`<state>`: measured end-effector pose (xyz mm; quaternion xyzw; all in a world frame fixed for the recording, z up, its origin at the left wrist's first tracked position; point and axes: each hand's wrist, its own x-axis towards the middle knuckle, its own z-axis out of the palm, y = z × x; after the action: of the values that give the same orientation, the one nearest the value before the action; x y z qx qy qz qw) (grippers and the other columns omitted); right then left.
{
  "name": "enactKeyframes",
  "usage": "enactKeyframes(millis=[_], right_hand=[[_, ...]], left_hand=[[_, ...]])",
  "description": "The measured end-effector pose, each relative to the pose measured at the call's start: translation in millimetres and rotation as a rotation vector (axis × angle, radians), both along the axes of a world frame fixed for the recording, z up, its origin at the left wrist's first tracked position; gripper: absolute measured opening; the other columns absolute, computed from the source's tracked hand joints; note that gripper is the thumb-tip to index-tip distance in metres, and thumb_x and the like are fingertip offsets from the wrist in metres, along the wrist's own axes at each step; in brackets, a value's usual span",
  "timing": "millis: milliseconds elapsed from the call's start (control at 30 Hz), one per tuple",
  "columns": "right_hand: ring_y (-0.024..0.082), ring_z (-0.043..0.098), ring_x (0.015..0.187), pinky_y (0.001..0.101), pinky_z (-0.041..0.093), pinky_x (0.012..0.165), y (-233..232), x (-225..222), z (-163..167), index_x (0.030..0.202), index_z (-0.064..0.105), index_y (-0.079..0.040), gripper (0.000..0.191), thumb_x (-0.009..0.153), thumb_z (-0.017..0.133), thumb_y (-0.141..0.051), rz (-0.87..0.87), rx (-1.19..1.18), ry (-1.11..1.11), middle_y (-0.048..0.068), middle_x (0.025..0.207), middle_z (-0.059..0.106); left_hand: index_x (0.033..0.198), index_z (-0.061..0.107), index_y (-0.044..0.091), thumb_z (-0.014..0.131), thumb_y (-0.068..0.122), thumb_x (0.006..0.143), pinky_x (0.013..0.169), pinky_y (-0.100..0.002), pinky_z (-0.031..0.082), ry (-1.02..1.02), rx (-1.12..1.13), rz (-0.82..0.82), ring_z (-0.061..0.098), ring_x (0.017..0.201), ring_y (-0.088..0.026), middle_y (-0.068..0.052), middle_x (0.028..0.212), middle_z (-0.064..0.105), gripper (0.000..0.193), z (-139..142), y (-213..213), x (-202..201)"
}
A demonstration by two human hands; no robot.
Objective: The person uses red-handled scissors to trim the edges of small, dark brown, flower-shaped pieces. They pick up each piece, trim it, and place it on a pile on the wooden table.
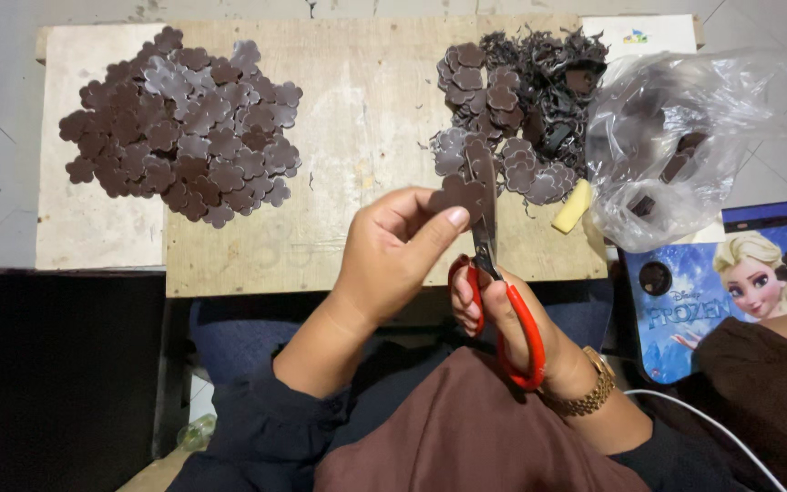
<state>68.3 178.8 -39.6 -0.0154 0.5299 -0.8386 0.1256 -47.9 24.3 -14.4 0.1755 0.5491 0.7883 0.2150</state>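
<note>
In the head view, the person is sitting at a low wooden bench (357, 109) and trimming a dark brown flower-shaped piece (460, 193). The left hand (393, 255) is pinching this piece between thumb and fingers, holding it up over the bench's near edge. The right hand (503, 314) is closed through the red loops of the scissors (489, 264), whose blades are meeting the piece's right edge. To cut well, it seems best to be turning the piece into the blades with the left hand rather than swinging the scissors, keeping the fingertips clear of the cutting line and following the scalloped outline in short snips. A large pile of finished flower shapes (184, 123) is lying on the left of the bench; a smaller heap of uncut shapes and curly offcuts (526, 114) is lying ahead of the hands, with a small pale yellow block (573, 207) just beside it. On the right, a crumpled clear plastic bag (685, 137) is holding a few dark pieces, and below it a flat blue box (712, 292) with a cartoon figure printed on it is carrying more dark shapes.
</note>
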Motion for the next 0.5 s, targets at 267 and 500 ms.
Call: enactKeyframes(millis=[267, 500], right_hand=[[0.01, 0.043, 0.082, 0.0252, 0.041, 0.075, 0.2, 0.1, 4.3, 0.107, 0.052, -0.006, 0.06, 0.102, 0.048, -0.065, -0.001, 0.159, 0.075, -0.001, 0.093, 0.047], [0.01, 0.038, 0.079, 0.025, 0.037, 0.071, -2.6, 0.2, -1.0, 0.102, 0.049, -0.006, 0.057, 0.103, 0.051, -0.063, -0.034, 0.051, 0.043, -0.002, 0.086, 0.042]], left_hand=[[0.096, 0.069, -0.002, 0.067, 0.013, 0.101, 0.069, -0.022, 0.053, 0.023, -0.103, 0.039, 0.061, 0.078, -0.004, -0.001, 0.086, 0.071, 0.016, 1.2, 0.2, 4.0], [0.098, 0.071, -0.003, 0.066, 0.013, 0.101, 0.073, -0.022, 0.055, 0.03, -0.093, 0.053, 0.066, 0.082, -0.005, -0.003, 0.09, 0.074, 0.016, 4.4, 2.3, 7.6]])
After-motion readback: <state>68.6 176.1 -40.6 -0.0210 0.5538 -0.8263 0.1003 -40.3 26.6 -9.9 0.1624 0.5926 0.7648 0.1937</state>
